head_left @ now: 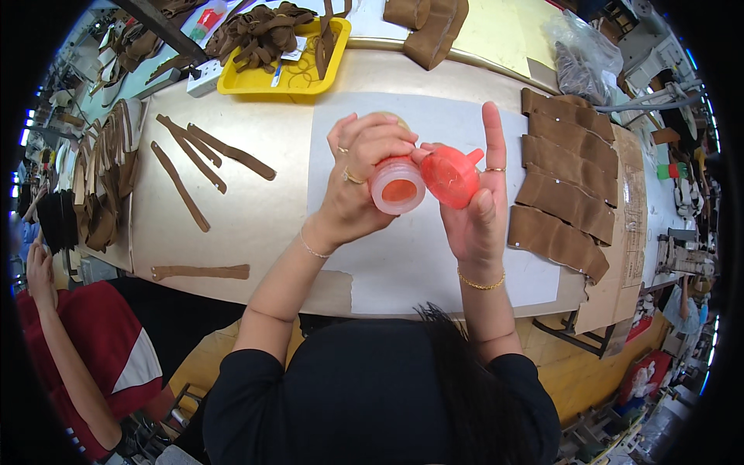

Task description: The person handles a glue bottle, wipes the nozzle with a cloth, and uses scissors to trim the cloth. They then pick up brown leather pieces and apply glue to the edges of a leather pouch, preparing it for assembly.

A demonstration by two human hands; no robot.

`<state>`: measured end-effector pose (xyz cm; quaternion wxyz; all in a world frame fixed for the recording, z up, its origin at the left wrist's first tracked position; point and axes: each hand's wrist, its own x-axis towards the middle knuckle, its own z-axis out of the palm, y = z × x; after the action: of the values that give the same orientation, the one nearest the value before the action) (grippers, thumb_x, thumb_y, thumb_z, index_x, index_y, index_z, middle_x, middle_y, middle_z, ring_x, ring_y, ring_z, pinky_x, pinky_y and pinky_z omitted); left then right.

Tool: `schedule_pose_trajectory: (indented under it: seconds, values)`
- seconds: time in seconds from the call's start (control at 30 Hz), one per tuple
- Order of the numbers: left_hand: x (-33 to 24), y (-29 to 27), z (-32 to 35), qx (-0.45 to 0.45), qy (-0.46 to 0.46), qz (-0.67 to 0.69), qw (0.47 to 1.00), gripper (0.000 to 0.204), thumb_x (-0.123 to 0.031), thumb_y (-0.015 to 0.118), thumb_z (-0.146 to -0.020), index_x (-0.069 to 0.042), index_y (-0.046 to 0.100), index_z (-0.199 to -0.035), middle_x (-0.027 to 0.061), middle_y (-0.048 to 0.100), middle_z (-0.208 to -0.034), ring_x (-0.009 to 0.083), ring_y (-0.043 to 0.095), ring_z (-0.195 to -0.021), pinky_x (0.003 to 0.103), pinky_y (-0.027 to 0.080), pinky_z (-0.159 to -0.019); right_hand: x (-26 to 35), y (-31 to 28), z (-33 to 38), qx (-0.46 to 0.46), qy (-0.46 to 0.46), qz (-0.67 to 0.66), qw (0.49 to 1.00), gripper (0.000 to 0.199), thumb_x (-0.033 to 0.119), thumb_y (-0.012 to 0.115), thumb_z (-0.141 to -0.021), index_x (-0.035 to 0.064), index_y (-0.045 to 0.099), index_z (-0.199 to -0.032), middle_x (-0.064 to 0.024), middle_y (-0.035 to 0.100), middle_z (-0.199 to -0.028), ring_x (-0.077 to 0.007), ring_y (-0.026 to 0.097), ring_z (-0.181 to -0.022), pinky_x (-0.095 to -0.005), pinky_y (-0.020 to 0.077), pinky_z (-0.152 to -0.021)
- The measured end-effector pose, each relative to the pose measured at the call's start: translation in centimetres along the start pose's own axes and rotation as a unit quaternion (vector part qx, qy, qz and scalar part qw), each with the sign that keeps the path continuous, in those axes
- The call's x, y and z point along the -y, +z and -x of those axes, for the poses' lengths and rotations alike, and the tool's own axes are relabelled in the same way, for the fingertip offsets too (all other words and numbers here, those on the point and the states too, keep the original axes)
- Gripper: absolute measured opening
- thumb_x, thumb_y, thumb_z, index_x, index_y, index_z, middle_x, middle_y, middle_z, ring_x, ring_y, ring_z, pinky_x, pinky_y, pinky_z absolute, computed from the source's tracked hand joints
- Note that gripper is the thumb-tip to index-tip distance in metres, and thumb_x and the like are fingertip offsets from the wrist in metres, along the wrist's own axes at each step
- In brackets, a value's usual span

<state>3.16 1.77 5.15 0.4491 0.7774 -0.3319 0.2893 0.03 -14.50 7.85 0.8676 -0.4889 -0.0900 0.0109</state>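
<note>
My left hand [358, 159] is wrapped round a bottle, its pale, translucent round mouth [398, 188] tilted towards me with orange-red showing inside. Most of the bottle's body is hidden behind my fingers. In my right hand [479, 221] is a red plastic lid [449, 178] with a short spout, held off the bottle and close beside its mouth. The index finger of that hand points up, away from the lid. Both hands are above a white sheet [457, 279] spread on the table.
Brown strips [232, 151] lie on the table at left, and overlapping brown panels [570, 190] line the right side. Behind stands a yellow tray [339, 58] heaped with brown strips. A clear plastic bag [585, 58] sits far right. A person in a red shirt [85, 333] is at my left.
</note>
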Motion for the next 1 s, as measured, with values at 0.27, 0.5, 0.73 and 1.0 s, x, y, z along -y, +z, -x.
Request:
schedule_pose_trajectory:
  seconds: [0.27, 0.5, 0.73, 1.0]
  values:
    - [0.4, -2.0, -6.1, -0.081, 0.126, -0.018, 0.988, 0.063, -0.006, 0.081, -0.062, -0.016, 0.049, -0.115, 0.0037, 0.062, -0.112, 0.0257, 0.052, -0.112, 0.043, 0.029, -0.101, 3.5, 2.6, -3.0, 0.065, -0.111, 0.037, 0.991, 0.112, 0.061, 0.071, -0.076, 0.0091, 0.007, -0.152, -0.0171, 0.058, -0.121, -0.0306, 0.058, -0.116, -0.0449, 0.0423, -0.106]
    - [-0.4, -3.6, -10.6, -0.135, 0.229, -0.037, 0.963, 0.063, -0.006, 0.085, -0.06, -0.015, 0.051, -0.113, 0.0035, 0.064, -0.11, 0.0236, 0.053, -0.112, 0.038, 0.032, -0.096, 5.7, 5.1, -4.7, 0.104, -0.22, -0.05, 0.969, 0.107, 0.071, 0.058, -0.08, 0.0089, 0.007, -0.151, -0.0202, 0.059, -0.122, -0.0314, 0.057, -0.118, -0.0451, 0.04, -0.107]
    - [-1.6, -4.7, -11.9, -0.105, 0.25, -0.111, 0.956, 0.073, -0.005, 0.088, -0.06, -0.013, 0.042, -0.116, 0.0084, 0.061, -0.115, 0.0292, 0.053, -0.114, 0.04, 0.043, -0.1, 7.3, 5.0, -4.5, 0.086, -0.227, 0.122, 0.962, 0.105, 0.072, 0.055, -0.081, 0.0093, 0.009, -0.151, -0.0204, 0.059, -0.122, -0.0313, 0.056, -0.119, -0.0431, 0.0396, -0.108]
    - [-2.4, -4.7, -12.3, -0.1, 0.25, -0.106, 0.957, 0.073, -0.007, 0.089, -0.061, -0.012, 0.042, -0.117, 0.0087, 0.061, -0.116, 0.0289, 0.052, -0.115, 0.04, 0.043, -0.099, 7.5, 5.3, -4.6, 0.06, -0.26, 0.088, 0.96, 0.102, 0.071, 0.054, -0.082, 0.0081, 0.012, -0.15, -0.0168, 0.058, -0.124, -0.0318, 0.056, -0.119, -0.0422, 0.0397, -0.108]
